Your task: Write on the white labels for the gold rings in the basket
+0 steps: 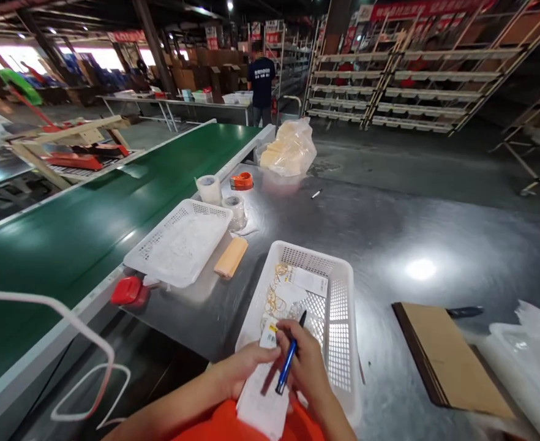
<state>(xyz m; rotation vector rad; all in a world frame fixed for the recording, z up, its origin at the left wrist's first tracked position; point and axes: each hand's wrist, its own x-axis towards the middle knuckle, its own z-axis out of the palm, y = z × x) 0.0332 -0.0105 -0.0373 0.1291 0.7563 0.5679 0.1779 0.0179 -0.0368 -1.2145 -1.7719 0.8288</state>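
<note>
My left hand (250, 362) is closed on a stack of white paper slips (263, 401), its thumb lying across the top. A small yellow mark and a barcode show near the slips' far end. Tucked in my right hand (304, 352) is a blue pen (287, 366), slanting with its dark end up and away. Fingers of that hand also touch the slips' far end. Just beyond both hands stands a white perforated basket (341, 306). Inside it lie yellow rubber bands (275, 300), a white printed card (311, 280) and some clear plastic.
Left on the metal table (380, 245) are a shallow white tray (135, 260), tape rolls (236, 211), an orange tape ring (241, 180), a tan bundle (231, 257) and a red object (127, 291). Cardboard (453, 355) lies right. A green conveyor (90, 214) runs alongside; a person (261, 76) stands beyond.
</note>
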